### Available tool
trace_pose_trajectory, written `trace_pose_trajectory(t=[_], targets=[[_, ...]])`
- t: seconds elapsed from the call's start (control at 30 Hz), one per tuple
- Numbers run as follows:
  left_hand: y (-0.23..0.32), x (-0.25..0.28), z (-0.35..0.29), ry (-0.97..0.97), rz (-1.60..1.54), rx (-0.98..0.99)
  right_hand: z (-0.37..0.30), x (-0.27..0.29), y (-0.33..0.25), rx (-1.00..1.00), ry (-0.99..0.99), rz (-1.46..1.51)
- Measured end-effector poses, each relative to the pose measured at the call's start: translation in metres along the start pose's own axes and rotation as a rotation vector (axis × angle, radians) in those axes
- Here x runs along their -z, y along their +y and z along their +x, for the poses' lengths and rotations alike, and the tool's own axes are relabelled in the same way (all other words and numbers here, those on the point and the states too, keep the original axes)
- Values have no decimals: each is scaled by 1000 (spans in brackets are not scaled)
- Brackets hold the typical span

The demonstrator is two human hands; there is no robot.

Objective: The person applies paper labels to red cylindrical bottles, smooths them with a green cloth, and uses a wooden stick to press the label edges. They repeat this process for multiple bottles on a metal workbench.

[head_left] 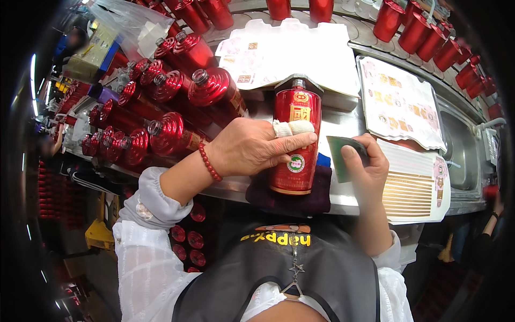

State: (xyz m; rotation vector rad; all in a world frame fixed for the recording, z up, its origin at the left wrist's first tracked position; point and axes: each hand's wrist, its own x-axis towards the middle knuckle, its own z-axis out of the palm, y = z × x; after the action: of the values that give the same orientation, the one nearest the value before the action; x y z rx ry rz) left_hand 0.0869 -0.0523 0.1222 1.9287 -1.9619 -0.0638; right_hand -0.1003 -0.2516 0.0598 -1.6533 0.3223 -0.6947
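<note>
A glossy red bottle (292, 174) with gold lettering and a round green-and-white emblem lies in front of me, its neck pointing away. My left hand (248, 145), wearing a red bead bracelet, is laid across its middle and grips it. Whitish wraps cover one or two of its fingers. Beneath the bottle's near end is a folded dark cloth (260, 193), with a bit of blue showing beside it. Just right of the bottle, apart from it, my right hand (373, 166) pinches a thin, flat dark green scraper-like sheet (338, 158) between thumb and fingers.
Several red bottles (214, 91) crowd the left. Behind the worked bottle lies a stack of white printed sheets (289, 51); another printed stack (399, 102) and a sheet with gold strips (410, 180) lie right. A metal sink (462, 155) is far right. A conveyor (359, 24) carries red bottles.
</note>
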Motion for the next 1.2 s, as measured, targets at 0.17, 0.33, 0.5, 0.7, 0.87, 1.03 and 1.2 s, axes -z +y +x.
trace_pose_trajectory(t=[0.17, 0.33, 0.5, 0.7, 0.87, 1.03, 1.2], targets=[[-21, -14, 3, 181, 84, -7, -2, 2, 2, -34, -13, 56], [-29, -3, 14, 83, -7, 44, 1, 2, 4, -20, -5, 50], [-26, 1, 25, 45, -111, 138, 2, 4, 6, -8, -8, 33], [-6, -1, 21, -11, 194, -82, 1, 11, 1, -21, 2, 50], [7, -4, 15, 8, 211, -129, 2, 12, 1, -40, 15, 99], [16, -12, 9, 8, 181, -130, 5, 11, -1, -35, -6, 94], [28, -8, 6, -75, 124, -69, 8, 4, -1, -123, -52, 131]])
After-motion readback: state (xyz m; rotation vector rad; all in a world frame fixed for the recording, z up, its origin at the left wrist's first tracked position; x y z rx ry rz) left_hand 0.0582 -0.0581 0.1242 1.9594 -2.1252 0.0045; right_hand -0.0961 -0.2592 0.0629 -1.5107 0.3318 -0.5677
